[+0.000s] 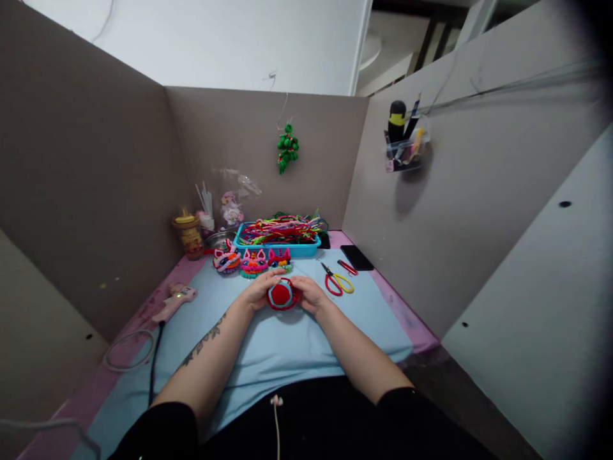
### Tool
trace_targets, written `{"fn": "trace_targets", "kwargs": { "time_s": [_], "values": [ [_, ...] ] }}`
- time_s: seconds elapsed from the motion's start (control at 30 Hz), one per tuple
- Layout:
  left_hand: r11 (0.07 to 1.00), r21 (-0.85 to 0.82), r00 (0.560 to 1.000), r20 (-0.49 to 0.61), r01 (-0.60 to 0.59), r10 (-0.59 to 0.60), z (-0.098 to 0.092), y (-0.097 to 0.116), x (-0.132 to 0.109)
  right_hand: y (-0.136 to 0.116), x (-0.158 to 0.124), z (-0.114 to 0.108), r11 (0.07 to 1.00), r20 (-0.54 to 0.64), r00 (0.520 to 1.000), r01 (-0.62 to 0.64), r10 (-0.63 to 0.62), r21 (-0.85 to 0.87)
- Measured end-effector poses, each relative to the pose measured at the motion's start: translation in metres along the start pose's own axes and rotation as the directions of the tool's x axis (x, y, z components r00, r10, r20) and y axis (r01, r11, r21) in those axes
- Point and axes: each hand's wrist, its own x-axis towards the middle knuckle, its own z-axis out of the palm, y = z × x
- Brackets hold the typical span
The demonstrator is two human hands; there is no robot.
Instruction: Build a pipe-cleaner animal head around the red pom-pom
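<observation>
Between my two hands is a round red and light-blue fuzzy craft piece point(281, 294), its red middle ringed by blue and an outer red edge. My left hand point(261, 289) grips its left side, fingers curled over the top. On the opposite side my right hand point(309, 294) holds the rim. Just beyond stand three colourful animal-head crafts with pointed ears: one at the left point(227, 259), one in the middle point(253, 262) and one at the right point(279, 259). Scissors with a red and a yellow handle point(338, 281) lie to the right of my right hand.
A blue tray point(278, 250) piled with coloured fuzzy stems stands at the back. Right of it lie a red-handled tool point(347, 267) and a black phone point(357, 257). At left are a pink glue gun point(175, 303) with cord and a lidded drink cup point(189, 236). Partition walls enclose the desk.
</observation>
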Motion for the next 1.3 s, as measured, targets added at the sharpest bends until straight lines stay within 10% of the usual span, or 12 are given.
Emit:
{"fn": "trace_targets", "kwargs": {
  "time_s": [0.27, 1.3],
  "values": [
    [0.995, -0.070, 0.997, 0.014, -0.074, 0.075, 0.002, 0.002, 0.004, 0.000, 0.014, -0.012, 0.990, -0.159, 0.980, 0.130, -0.119, 0.062],
    [0.988, -0.058, 0.990, -0.006, -0.141, 0.141, 0.006, 0.005, 0.001, -0.004, 0.008, -0.006, 0.990, -0.132, 0.983, 0.134, -0.129, 0.032]
  ]
}}
